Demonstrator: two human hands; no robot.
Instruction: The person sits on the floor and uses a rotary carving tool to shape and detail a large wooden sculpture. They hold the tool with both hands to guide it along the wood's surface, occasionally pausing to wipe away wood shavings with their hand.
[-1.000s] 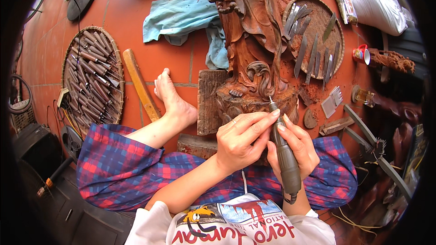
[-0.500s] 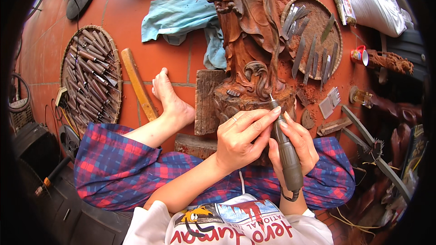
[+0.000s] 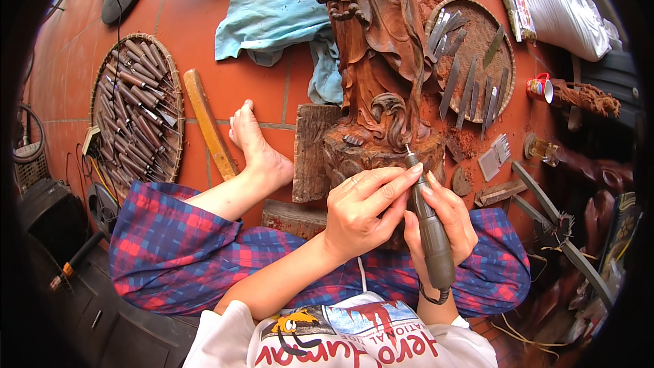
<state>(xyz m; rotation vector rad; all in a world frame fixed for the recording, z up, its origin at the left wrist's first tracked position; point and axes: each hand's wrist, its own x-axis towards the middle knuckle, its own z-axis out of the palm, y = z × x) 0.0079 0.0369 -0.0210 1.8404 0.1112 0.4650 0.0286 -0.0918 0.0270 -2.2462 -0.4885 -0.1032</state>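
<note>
Right hand [image 3: 443, 221] wraps the grinder [image 3: 428, 228]; left hand [image 3: 364, 208] pinches its neck (fingers pressed together), tip touching the carving [image 3: 381, 129] just beyond the fingertips.

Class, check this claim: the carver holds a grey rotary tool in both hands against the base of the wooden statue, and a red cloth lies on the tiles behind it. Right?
Not quite. The cloth is light blue, not red, as the head view shows. The rest stands: left hand and right hand hold the grey rotary tool at the wooden statue base.

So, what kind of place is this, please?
Probably a woodcarving workshop, with work done on the floor. A carved wooden statue lies on red tiles, round baskets of chisels sit beside it, and the right hand holds a rotary tool.
</note>
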